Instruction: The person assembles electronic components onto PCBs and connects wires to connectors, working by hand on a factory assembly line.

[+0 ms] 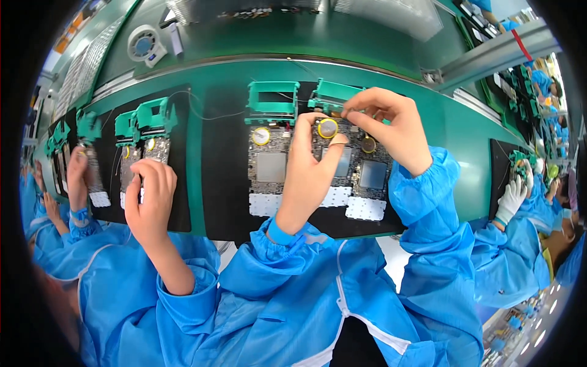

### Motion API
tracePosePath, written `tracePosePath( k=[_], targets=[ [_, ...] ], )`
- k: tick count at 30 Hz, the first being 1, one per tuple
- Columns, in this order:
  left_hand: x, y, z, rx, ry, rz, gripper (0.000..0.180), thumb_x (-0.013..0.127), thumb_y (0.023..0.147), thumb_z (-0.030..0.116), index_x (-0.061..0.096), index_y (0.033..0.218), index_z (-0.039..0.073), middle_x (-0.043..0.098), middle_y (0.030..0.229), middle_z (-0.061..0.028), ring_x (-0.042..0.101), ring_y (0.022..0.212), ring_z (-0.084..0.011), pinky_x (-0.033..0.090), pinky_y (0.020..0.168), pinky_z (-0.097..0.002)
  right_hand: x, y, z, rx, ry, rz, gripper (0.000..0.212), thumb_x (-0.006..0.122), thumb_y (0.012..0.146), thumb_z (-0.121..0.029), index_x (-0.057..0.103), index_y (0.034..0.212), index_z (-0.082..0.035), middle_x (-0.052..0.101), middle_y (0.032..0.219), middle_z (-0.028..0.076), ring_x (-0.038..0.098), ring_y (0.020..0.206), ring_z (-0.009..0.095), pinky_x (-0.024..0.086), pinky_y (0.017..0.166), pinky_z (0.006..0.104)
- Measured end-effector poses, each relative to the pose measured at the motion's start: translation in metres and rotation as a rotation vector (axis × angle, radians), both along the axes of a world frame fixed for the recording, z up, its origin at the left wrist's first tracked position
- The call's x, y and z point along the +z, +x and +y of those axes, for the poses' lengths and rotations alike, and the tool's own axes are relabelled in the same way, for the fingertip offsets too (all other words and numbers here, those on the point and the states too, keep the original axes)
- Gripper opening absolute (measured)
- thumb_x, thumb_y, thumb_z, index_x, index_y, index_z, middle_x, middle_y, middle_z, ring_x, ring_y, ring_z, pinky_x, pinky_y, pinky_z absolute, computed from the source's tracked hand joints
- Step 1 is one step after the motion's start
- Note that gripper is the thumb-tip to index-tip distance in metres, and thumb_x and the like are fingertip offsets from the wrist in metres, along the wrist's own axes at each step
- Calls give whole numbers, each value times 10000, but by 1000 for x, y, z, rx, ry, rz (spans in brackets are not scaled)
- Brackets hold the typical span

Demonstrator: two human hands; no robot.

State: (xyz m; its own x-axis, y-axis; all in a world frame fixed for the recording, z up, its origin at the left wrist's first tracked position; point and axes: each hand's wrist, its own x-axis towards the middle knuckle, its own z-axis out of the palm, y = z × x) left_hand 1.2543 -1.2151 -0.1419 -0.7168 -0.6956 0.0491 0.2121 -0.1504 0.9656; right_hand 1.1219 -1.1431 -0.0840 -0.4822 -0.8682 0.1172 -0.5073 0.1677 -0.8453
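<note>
Three circuit boards lie side by side before me. The left board carries a yellow-rimmed coin cell and joins a green plastic frame. My left hand grips the middle board, index finger and thumb on either side of its coin cell. My right hand pinches at the lower edge of a second green frame, above the right board; what its fingertips hold is too small to make out. White perforated plates show at the boards' near ends.
A black mat lies under the boards on the green bench. At left, a co-worker's hand touches similar boards; at right, another person wears a white glove. A small white fan stands beyond the metal rail.
</note>
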Motion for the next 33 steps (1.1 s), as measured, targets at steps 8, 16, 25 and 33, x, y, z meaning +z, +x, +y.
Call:
tracePosePath(
  k=[8,16,25,33],
  targets=[
    [12,3,3,33,-23,-27,254,581,842,95,442,1042,22,487,891,-48,465,822,-119,403,737,-254,1,2,1,5,7,-86,106,634,795,-39,644,900,-32,671,856,32,613,781,88,440,631,213],
    [22,3,3,15,38,-51,251,573,844,67,440,1052,22,475,902,-44,458,850,-112,398,752,-248,3,3,0,-13,-44,-125,104,632,794,-35,646,897,-27,670,852,36,613,775,91,446,624,208],
    [20,4,2,18,38,-49,246,568,846,59,442,1054,23,477,899,-37,459,842,-108,399,748,-243,12,3,-1,26,15,114,121,653,757,-64,672,877,-55,665,815,27,572,637,83,375,513,201],
    [17,4,3,81,103,1,198,569,861,72,451,1012,24,482,883,-30,453,815,-85,391,712,-224,10,7,-4,179,-120,427,190,666,698,31,670,867,-58,633,760,54,535,592,172,453,544,313]
  ],
)
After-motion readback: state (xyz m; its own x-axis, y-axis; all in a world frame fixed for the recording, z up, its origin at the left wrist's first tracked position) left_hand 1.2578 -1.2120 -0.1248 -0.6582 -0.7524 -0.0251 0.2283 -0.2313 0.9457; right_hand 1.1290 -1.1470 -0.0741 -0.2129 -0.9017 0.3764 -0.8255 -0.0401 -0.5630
